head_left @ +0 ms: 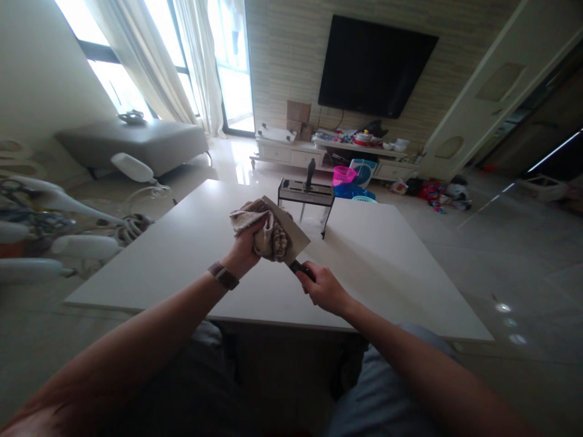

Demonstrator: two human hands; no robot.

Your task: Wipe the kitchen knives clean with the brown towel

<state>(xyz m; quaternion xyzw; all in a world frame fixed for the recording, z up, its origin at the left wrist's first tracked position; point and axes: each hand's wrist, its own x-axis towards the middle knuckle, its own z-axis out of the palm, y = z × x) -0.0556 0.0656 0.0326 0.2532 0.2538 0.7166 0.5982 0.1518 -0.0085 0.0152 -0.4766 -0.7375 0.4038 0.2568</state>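
Note:
My right hand (325, 287) is closed round the dark handle of a cleaver (298, 237), whose broad blade points up and to the left above the white table. A crumpled beige-brown cloth (268, 233) is bunched in my left hand (246, 250) and pressed against the blade's face. Part of the blade lies hidden behind the cloth. On my left wrist is a brown-strapped watch. Beyond the blade stands a knife block (306, 191) with clear sides and a dark top, one black handle sticking up from it.
The white table (364, 267) spans the area before me. White lamp-like parts and cables crowd the left side. A grey bench (136, 142) stands by the curtained windows. Past the table are a pink basket (342, 176), a low cabinet (291, 154) and a wall-mounted television (373, 67).

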